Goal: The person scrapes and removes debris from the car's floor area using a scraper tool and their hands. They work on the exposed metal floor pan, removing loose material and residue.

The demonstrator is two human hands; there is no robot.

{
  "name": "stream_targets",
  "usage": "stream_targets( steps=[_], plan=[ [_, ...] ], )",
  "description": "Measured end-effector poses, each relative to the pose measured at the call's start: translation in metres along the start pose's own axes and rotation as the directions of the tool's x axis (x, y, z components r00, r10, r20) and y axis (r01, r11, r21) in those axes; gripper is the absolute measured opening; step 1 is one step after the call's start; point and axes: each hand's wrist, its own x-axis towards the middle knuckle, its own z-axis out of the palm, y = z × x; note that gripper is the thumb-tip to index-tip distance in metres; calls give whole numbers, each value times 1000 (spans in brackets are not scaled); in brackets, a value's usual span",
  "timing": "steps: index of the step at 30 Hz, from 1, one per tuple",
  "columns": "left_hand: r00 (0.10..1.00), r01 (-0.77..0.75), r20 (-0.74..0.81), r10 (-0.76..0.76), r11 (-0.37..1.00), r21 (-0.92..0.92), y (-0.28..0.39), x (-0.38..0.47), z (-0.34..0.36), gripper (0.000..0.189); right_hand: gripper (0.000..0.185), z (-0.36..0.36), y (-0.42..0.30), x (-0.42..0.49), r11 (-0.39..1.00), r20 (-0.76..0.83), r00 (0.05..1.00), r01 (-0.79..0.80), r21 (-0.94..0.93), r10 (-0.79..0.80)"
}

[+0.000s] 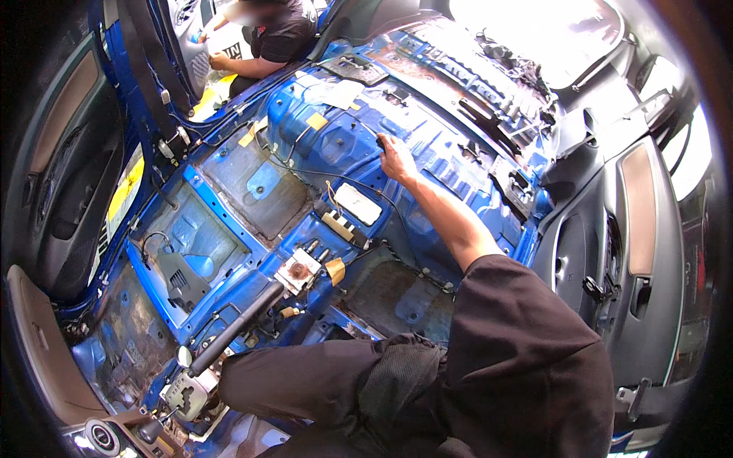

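My right hand (396, 159) reaches over the bare blue rear floor pan (338, 140) of a stripped car cabin. It is closed around a small dark handle (381, 142), perhaps a tool; its far end is too small to make out. Near the hand, a thin black cable (332, 173) runs across the metal. A piece of yellowish tape (316, 121) and pale sheets (342, 93) lie farther back. Below the hand, a white rectangular part (358, 204) sits on the centre tunnel. My left hand is out of view.
A handbrake lever (237, 327) and gear selector (188, 399) rise from the tunnel beside my knee. Door panels (641, 206) flank the cabin. Another person (275, 43) is at the far-side door opening, hands on a door panel. Loose wiring (509, 63) lies at the rear.
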Motion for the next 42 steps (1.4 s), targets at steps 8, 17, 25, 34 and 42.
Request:
stream_targets(
  steps=[8, 17, 25, 34, 42],
  plan=[
    [965, 154, 197, -173, 982, 111, 38, -22, -46, 40, 48, 21, 12, -15, 994, -178, 983, -32, 107, 51],
    [941, 115, 299, -160, 980, 164, 61, 32, -83, 45, 48, 18, 14, -14, 990, -185, 980, -42, 132, 66],
    [928, 113, 329, -173, 975, 193, 55, 45, -73, 49, 46, 20, 15, -17, 989, -209, 974, -62, 134, 90],
    [791, -239, 586, -176, 793, 560, 25, 25, -46, 55, 36, 27, 11, -11, 994, -190, 980, 37, -103, -56],
    [910, 358, 301, -286, 907, -221, 139, 21, -150, 15, 41, 44, 14, 14, 999, -51, 999, 9, 36, -7]
  ],
)
